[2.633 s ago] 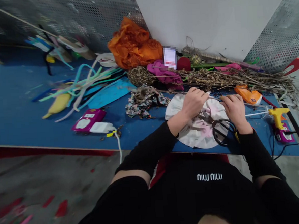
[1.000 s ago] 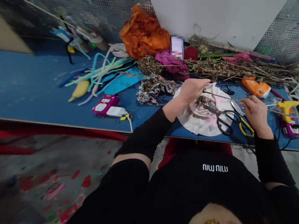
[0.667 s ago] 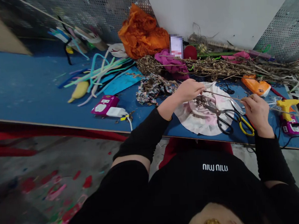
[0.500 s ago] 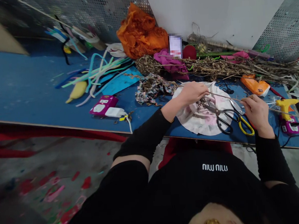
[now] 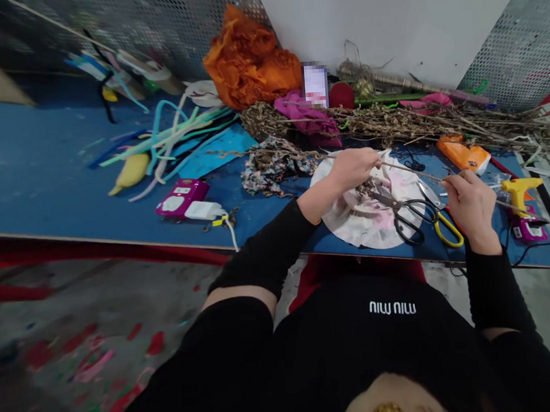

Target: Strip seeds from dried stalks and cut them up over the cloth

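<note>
My left hand pinches a thin dry plant stem, whose dried, leafy end seems to trail off to the left past the hand. Farther right along the same stem, my right hand is closed around it, and its bare end sticks out beyond the hand. Under the stem lies a round white cloth with pinkish stains and crumbs of dry leaf. Black-handled scissors rest on this cloth. Beside them is a tool with a yellow handle, partly covered.
A heap of dry stems runs along the back of the blue table. On the right stands a yellow glue gun. Orange crumpled paper, pipe cleaners, a yellow banana-shaped object and a purple power strip are to the left.
The camera view has shifted slightly, so the table's things appear a little farther left. Both hands keep hold of the stem, in nearly the same pose.
</note>
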`<state>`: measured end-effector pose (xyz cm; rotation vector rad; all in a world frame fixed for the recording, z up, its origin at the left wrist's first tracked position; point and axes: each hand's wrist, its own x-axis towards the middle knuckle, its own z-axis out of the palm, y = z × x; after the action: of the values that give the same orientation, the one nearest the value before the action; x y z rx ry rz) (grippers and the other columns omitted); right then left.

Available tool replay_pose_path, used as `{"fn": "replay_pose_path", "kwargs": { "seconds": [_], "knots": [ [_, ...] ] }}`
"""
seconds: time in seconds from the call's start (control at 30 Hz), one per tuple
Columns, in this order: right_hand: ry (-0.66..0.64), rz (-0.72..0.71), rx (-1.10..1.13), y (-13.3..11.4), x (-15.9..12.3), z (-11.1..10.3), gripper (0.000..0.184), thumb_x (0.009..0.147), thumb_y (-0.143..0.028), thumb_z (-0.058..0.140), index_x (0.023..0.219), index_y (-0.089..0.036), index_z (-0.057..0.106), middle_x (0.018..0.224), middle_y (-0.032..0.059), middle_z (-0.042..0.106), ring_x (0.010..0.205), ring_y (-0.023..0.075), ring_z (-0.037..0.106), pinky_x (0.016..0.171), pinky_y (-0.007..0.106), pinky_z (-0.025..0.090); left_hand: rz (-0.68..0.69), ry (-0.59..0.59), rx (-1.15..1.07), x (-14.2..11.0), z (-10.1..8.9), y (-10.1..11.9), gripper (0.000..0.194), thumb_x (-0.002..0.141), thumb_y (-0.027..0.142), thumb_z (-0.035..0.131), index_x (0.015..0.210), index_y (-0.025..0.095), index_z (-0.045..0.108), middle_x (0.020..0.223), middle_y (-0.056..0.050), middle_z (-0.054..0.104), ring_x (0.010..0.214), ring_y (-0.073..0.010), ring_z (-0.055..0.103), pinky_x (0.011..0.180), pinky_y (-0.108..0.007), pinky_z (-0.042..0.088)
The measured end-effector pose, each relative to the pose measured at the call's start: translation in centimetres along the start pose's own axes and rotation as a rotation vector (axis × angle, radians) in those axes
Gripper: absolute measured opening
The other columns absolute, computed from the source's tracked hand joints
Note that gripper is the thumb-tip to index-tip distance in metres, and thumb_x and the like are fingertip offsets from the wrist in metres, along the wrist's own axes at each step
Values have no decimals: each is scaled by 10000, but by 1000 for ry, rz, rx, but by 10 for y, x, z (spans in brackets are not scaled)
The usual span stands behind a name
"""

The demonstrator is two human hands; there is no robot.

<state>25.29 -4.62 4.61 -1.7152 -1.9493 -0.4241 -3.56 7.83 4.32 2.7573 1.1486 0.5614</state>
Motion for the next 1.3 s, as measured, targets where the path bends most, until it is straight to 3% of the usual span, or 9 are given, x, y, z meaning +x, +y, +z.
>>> {"fn": "replay_pose_path", "kwargs": {
  "seconds": [0.1, 0.27, 0.5, 0.63, 0.83, 1.1, 1.2, 1.3],
  "knots": [
    [35, 44, -38, -12, -4, -4, 320, 1017, -367, 517, 852, -205, 738, 826, 73, 607, 666, 176, 463, 585, 342, 205, -41, 18, -20, 2, 0, 3, 339, 981, 203, 473, 1013, 174, 809, 1051, -104, 797, 944, -216, 722, 752, -295, 468],
    [64, 62, -64, -22, -14, -5, 306, 1016, -334, 521, 849, -209, 745, 810, 66, 590, 662, 174, 456, 586, 341, 230, -77, 17, -15, 3, 5, 7, 340, 1008, 254, 477, 1029, 171, 806, 1067, -114, 796, 962, -238, 720, 746, -321, 460],
    [122, -3, -180, -42, -16, -10, 351, 1055, -337, 480, 841, -215, 730, 810, 70, 620, 664, 180, 472, 584, 353, 237, -169, 39, 175, 8, 1, 27, 372, 1023, 204, 428, 937, 129, 782, 944, -153, 755, 744, -236, 671, 606, -355, 363],
    [140, -14, -152, -35, -12, -20, 322, 1047, -350, 489, 890, -226, 742, 829, 79, 637, 696, 193, 516, 617, 348, 302, -121, 21, 144, 9, -18, 28, 352, 1021, 232, 448, 987, 138, 785, 1000, -158, 765, 858, -263, 708, 641, -351, 403],
    [79, -67, 107, -1, -14, -44, 265, 1019, -371, 539, 962, -242, 764, 862, 66, 672, 786, 205, 629, 704, 327, 451, 172, -71, -82, -7, -64, 20, 337, 1017, 285, 473, 993, 191, 796, 959, -68, 795, 890, -194, 721, 714, -271, 457],
    [10, -159, 393, 10, -2, -60, 310, 1017, -426, 545, 909, -247, 774, 831, 64, 691, 731, 199, 635, 694, 352, 507, 344, -185, -293, -37, -123, 43, 443, 1047, 429, 421, 877, 242, 785, 851, -66, 781, 778, -176, 727, 682, -273, 484],
    [-22, -239, 320, 12, 12, -62, 368, 1038, -472, 507, 913, -255, 776, 850, 66, 715, 783, 210, 657, 767, 386, 506, 361, -192, -272, -39, -135, 45, 453, 1044, 437, 404, 880, 263, 789, 842, -60, 785, 740, -175, 713, 663, -296, 478],
    [-38, -327, 132, 14, 22, -66, 349, 1047, -472, 509, 932, -280, 777, 845, 50, 721, 805, 201, 650, 819, 406, 465, 330, -259, -239, -37, -134, 39, 450, 1039, 421, 399, 870, 257, 784, 865, -39, 799, 752, -166, 713, 688, -286, 483]
  ]
}}
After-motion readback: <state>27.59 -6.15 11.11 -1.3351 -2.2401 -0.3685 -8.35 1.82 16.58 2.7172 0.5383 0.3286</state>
